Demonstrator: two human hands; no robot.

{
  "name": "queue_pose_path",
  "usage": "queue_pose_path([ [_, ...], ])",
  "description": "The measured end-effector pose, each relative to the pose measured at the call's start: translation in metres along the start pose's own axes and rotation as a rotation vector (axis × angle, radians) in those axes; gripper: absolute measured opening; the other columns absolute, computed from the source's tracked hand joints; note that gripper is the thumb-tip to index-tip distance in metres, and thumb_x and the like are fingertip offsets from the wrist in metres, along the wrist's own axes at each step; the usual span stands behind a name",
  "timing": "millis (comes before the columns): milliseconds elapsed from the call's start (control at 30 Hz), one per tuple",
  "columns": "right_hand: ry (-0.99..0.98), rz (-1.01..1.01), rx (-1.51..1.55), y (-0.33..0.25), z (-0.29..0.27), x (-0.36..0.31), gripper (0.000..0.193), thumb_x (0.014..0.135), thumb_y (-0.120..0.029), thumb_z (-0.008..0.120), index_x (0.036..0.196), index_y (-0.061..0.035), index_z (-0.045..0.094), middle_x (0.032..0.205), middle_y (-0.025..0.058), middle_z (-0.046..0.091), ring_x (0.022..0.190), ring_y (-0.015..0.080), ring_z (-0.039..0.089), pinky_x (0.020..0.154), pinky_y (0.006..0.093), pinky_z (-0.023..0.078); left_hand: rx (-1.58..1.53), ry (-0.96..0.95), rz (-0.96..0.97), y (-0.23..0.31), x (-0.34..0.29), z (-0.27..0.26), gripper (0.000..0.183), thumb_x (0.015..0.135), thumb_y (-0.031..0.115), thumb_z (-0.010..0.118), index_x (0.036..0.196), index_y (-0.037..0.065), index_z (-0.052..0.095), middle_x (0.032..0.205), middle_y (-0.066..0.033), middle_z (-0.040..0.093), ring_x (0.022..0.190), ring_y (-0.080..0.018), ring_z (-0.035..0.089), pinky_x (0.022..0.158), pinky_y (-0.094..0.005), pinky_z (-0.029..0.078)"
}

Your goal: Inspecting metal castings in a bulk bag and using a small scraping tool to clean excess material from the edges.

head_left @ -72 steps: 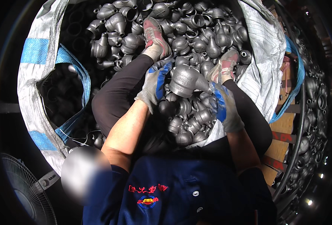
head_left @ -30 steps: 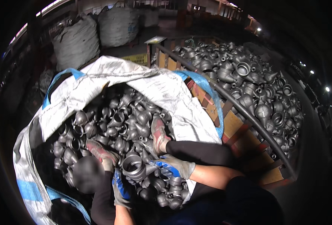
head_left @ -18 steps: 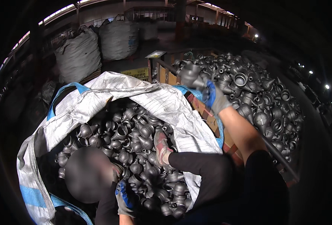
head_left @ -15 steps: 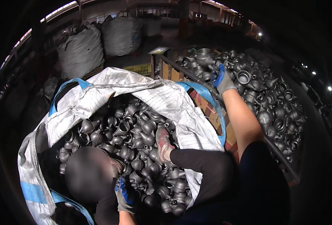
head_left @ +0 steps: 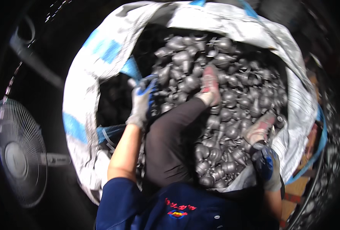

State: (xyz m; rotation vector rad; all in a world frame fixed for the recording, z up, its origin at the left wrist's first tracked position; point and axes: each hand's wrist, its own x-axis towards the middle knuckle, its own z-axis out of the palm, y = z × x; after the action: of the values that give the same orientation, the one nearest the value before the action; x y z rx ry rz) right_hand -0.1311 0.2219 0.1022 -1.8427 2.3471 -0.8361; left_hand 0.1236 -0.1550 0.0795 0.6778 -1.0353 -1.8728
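I stand inside a large white woven bulk bag, on a heap of dark grey metal castings with rounded bodies and narrow necks. My left hand, in a grey and blue glove, is over the left part of the heap beside the bag's blue strap. Motion blurs its fingers, so whether they grip anything is unclear. Low at the right, by my shoe, my gloved right hand is closed around a dark grey casting. Its fingers are partly in shadow.
A standing fan is to the left, outside the bag. Beyond the bag's right rim lie more castings behind a dark rail. My other shoe rests on the heap. A blue strap loop hangs at the right rim.
My view has swung down and left, bringing the fan into sight. My right hand has come back from the castings beyond the rail to the bag; my left hand has reached forward.
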Motion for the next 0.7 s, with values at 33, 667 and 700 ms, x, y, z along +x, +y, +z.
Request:
queue_pose_path([
  [33,-0.085,0.185,0.078,-0.003,0.005,-0.007,0.026,0.093,-0.018,0.045,0.100,0.0034,0.058,0.077,0.0022,0.061,0.060,0.0079,0.053,0.053,0.0215,0.041,0.337,0.072,0.024,-0.018,0.014,-0.029,0.023,0.089,0.011,0.058,0.110,0.000,0.058,0.093,-0.0028,0.062,0.072,-0.0081,0.055,0.060,-0.0211,0.045],
  [667,-0.161,0.818,1.113,0.017,0.042,0.005,0.039,0.096,-0.024,0.042,0.117,0.0074,0.051,0.074,0.0037,0.060,0.052,0.0025,0.047,0.044,0.0161,0.036,1.450,0.184,0.282,-0.083,0.139,-0.087,0.046,0.073,0.011,0.066,0.115,-0.002,0.055,0.105,-0.0119,0.064,0.094,-0.0197,0.061,0.080,-0.0297,0.048],
  [700,-0.155,0.816,1.116,0.018,0.043,0.005,0.039,0.096,-0.024,0.042,0.117,0.0074,0.051,0.074,0.0037,0.060,0.052,0.0025,0.047,0.044,0.0161,0.036,1.046,0.389,-0.032,-0.094,0.151,-0.105,0.039,0.071,0.009,0.065,0.108,-0.001,0.060,0.100,-0.0107,0.066,0.090,-0.0191,0.062,0.077,-0.0300,0.048],
])
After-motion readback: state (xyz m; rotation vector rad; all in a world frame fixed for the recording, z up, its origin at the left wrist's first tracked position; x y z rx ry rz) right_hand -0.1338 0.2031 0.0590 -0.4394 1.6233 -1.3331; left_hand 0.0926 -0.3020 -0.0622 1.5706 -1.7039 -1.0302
